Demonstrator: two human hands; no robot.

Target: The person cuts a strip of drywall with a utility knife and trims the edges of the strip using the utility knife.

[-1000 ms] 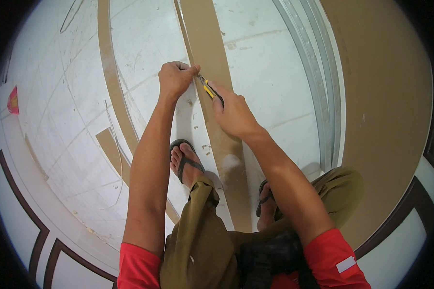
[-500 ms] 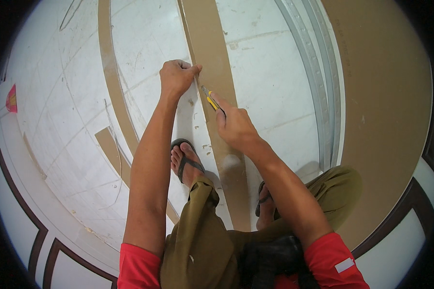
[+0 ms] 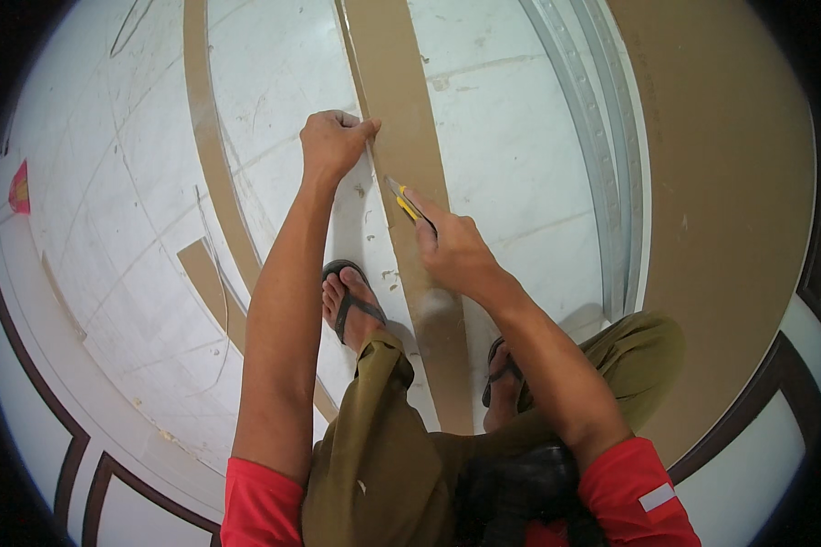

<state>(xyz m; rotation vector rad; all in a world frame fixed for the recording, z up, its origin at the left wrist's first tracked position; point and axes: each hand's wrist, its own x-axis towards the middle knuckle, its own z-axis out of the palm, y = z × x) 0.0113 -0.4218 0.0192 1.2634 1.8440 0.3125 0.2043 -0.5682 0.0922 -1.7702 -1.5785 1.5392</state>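
A long strip of brown-faced board (image 3: 394,100) runs away from me between my feet, with a pale, rough left edge. My left hand (image 3: 336,144) grips that left edge, thumb on top and fingers curled underneath, partly hidden. In my right hand (image 3: 456,244) is a yellow and grey utility knife (image 3: 404,201). Its blade tip is at the strip's left edge, a little nearer to me than my left hand; whether it touches the board I cannot tell. Small crumbs (image 3: 370,239) lie on the floor beside the edge.
Narrower brown strips (image 3: 212,137) and a short offcut (image 3: 202,273) lie to the left. Grey metal channels (image 3: 602,164) lie right of the strip, beside a large brown board (image 3: 721,201). A pink object (image 3: 20,188) is at far left. My sandalled feet (image 3: 354,301) flank the strip.
My right hand and the knife have drawn slightly back toward me and right along the strip's edge. My left hand keeps nearly the same place on the strip.
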